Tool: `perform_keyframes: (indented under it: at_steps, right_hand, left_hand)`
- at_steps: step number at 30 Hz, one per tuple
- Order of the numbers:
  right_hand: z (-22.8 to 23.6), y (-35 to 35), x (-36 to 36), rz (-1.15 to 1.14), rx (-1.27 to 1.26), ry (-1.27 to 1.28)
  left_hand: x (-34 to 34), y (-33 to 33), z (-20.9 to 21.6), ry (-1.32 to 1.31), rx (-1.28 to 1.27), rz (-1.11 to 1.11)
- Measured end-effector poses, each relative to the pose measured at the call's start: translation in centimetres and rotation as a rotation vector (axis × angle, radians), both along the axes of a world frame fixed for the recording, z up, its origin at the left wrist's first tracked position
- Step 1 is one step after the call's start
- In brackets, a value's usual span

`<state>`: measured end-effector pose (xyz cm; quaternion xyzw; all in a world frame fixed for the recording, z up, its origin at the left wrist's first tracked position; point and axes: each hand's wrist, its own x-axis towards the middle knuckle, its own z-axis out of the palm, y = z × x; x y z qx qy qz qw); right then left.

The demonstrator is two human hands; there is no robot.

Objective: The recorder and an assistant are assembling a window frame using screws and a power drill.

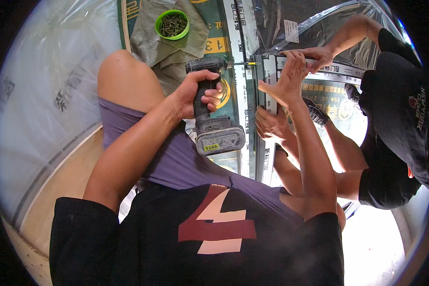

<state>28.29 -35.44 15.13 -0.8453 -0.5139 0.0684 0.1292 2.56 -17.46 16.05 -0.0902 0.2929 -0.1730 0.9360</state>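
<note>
My left hand is wrapped round the handle of a black cordless drill with a grey battery block. Its long bit points right, with the tip at the dark edge of a film-wrapped frame, close to a corner. My right hand is spread against that corner, thumb out to the left and fingers over the top piece. A co-worker's hands also touch the frame: one hand is beside my fingers, the other hand lower on the upright.
A bright green bowl of screws stands on a grey cloth at the far left. Clear plastic film covers the left side. The co-worker sits close on the right. Film-wrapped dark panels lie at the far right.
</note>
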Motion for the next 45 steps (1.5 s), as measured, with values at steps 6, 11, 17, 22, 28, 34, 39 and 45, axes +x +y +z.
perform_keyframes:
  at_steps: [6,11,17,22,28,34,39,45]
  right_hand:
    - [0.0,0.0,-0.1,0.014,0.014,0.001]
    - [0.1,0.1,0.0,0.013,0.026,-0.006]
    - [0.1,0.1,-0.2,0.015,0.035,-0.012]
    - [0.1,0.1,-0.2,0.005,0.041,-0.019]
    - [0.1,0.4,-0.1,-0.002,0.029,-0.020]
    - [-0.1,0.4,-0.4,-0.023,0.007,-0.022]
    - [0.1,0.3,-0.3,-0.009,0.004,-0.047]
    - [0.0,0.3,-0.3,-0.024,0.012,-0.002]
  left_hand:
    - [0.4,-0.4,0.6,0.028,-0.005,0.010]
    - [0.7,-0.3,1.1,0.046,0.048,-0.010]
    - [0.6,0.0,0.2,0.030,-0.046,-0.005]
    - [1.0,-0.4,1.0,0.019,0.074,-0.018]
    - [0.9,-0.3,0.7,-0.007,0.043,-0.010]
    - [0.8,-1.0,0.4,0.016,-0.013,0.019]
    - [1.0,-1.0,0.6,0.020,0.105,-0.005]
    - [1.1,-0.8,0.5,0.023,0.101,-0.021]
